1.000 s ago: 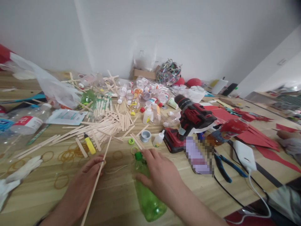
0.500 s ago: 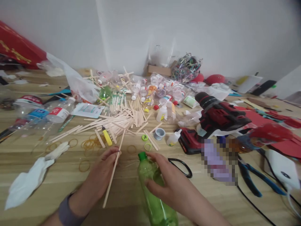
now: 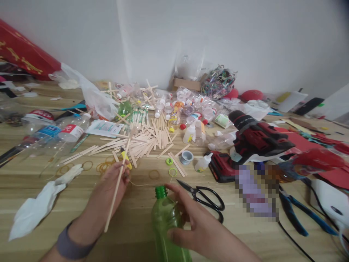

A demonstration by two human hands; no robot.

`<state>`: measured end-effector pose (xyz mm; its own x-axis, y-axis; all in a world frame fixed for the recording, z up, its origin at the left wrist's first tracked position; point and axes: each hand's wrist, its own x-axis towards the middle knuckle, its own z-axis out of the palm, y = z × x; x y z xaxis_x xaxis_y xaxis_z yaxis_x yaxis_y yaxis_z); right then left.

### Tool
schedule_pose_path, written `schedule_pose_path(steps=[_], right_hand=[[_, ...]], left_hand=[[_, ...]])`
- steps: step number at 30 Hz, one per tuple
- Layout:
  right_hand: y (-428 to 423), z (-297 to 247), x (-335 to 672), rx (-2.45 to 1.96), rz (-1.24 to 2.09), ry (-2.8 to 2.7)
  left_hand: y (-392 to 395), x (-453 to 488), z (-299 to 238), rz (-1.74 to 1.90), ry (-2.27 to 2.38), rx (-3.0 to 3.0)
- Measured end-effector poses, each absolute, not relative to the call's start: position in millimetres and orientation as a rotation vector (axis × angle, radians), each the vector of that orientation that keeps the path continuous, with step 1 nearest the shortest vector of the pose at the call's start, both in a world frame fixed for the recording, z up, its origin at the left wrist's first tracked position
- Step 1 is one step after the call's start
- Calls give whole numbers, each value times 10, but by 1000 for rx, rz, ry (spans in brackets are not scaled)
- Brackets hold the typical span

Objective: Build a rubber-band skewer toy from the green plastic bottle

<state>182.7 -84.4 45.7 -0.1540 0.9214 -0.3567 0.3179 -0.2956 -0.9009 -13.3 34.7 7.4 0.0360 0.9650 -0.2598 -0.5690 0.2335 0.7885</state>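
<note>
My left hand (image 3: 116, 185) is closed around a long, thin wooden stick (image 3: 113, 203), which slants up and away from me. A thin string (image 3: 140, 185) runs from near those fingers towards the bottle; where it ends is hard to see. My right hand (image 3: 188, 214) grips a translucent green plastic bottle (image 3: 163, 222) from its right side, thumb on the near face. The bottle's threaded neck (image 3: 160, 191) points up without a cap, and its base is cut off by the frame. Black-handled scissors (image 3: 208, 198) lie just beyond my right hand.
Flat wooden sticks (image 3: 144, 143) lie heaped ahead, with plastic bottles behind them. A red cordless drill (image 3: 256, 138) stands at right, near pliers (image 3: 294, 211). A yellow-handled tool (image 3: 126, 160), rubber bands (image 3: 105, 165), a glue bottle (image 3: 203, 162) and a white glove (image 3: 40, 203) are nearby.
My left hand has shifted left and slightly up with the stick. The green bottle, in my right hand, has moved left and looks more upright. More of the scissors now shows.
</note>
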Motion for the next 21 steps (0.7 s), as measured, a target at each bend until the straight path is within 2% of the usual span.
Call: schedule_pose_path(steps=[7,14,21], right_hand=[[-873,542,1976,-1698,1385,-1547],[-878,591,2134,-1726,1113,-1793],[-914,741,2219,-1871,1045,-2000]], left_hand=[[485,-256,232,1386,782,518],[516,-335,387,1440,815,429],[484,-321,661,1491,946,244]])
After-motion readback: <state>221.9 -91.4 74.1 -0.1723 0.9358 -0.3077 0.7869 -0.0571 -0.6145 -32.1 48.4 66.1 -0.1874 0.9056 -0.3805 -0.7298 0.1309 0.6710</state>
